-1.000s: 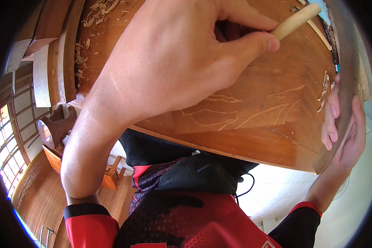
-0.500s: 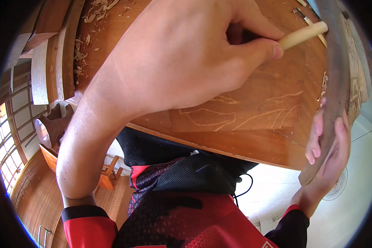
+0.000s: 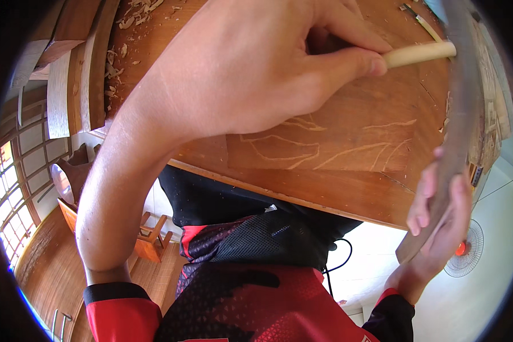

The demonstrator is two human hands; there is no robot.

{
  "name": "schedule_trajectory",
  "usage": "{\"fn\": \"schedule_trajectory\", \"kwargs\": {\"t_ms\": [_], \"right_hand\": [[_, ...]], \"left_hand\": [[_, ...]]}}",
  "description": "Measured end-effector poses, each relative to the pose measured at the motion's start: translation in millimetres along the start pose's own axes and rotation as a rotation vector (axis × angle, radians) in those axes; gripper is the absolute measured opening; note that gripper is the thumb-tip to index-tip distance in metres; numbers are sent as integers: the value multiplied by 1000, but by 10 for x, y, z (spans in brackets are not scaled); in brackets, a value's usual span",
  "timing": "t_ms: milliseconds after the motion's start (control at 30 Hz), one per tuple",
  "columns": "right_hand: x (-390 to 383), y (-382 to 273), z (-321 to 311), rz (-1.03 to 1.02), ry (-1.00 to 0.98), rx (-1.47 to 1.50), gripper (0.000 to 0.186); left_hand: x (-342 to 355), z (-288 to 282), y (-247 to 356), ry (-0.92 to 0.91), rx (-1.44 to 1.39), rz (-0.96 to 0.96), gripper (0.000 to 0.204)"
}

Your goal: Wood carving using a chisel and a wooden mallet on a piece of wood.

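Note:
My left hand (image 3: 262,74) reaches across the table and grips a pale round wooden handle (image 3: 419,55) between thumb and fingers. Whatever the handle's other end carries is hidden behind the hand. At the right, my right hand (image 3: 439,214) wraps round the lower part of a long, dark wooden bar (image 3: 461,108). That bar rises along the handle's free end; whether the two touch I cannot tell. Below my left hand lies a brown wooden board (image 3: 347,154) with curving light lines cut into its surface.
Curled wood shavings (image 3: 139,12) lie at the far left of the table (image 3: 302,185). A thin tool with a light handle (image 3: 427,25) rests at the far right. Stacked timber (image 3: 68,94) stands at the left, a small wooden stool (image 3: 152,239) below, a fan (image 3: 466,251) at the lower right.
My right hand and the bar have shifted a little left and down. The pale handle has tilted closer to level, with my left hand still round it.

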State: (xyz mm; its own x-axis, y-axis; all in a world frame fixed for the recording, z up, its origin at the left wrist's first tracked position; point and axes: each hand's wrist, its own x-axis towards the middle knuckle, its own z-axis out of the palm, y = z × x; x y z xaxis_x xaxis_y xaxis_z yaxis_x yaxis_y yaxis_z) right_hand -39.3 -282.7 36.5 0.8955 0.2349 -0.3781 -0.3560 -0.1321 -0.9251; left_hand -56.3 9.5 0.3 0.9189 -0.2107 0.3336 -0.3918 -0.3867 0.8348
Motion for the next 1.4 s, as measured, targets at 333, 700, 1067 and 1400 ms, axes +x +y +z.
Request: {"fn": "schedule_trajectory", "kwargs": {"t_ms": [333,700,1067,1400], "right_hand": [[-9,-16,52,-20,68,46,46],[-27,-56,76,15,18,-138,48],[-57,-51,57,25,5,-196,46],[104,-187,56,8,-33,-142,47]], "left_hand": [[82,55,286,8,133,-138,24],[24,22,236,-7,190,-63,24],[33,-26,267,-20,174,-56,23],[-1,-11,270,10,258,-132,21]]}}
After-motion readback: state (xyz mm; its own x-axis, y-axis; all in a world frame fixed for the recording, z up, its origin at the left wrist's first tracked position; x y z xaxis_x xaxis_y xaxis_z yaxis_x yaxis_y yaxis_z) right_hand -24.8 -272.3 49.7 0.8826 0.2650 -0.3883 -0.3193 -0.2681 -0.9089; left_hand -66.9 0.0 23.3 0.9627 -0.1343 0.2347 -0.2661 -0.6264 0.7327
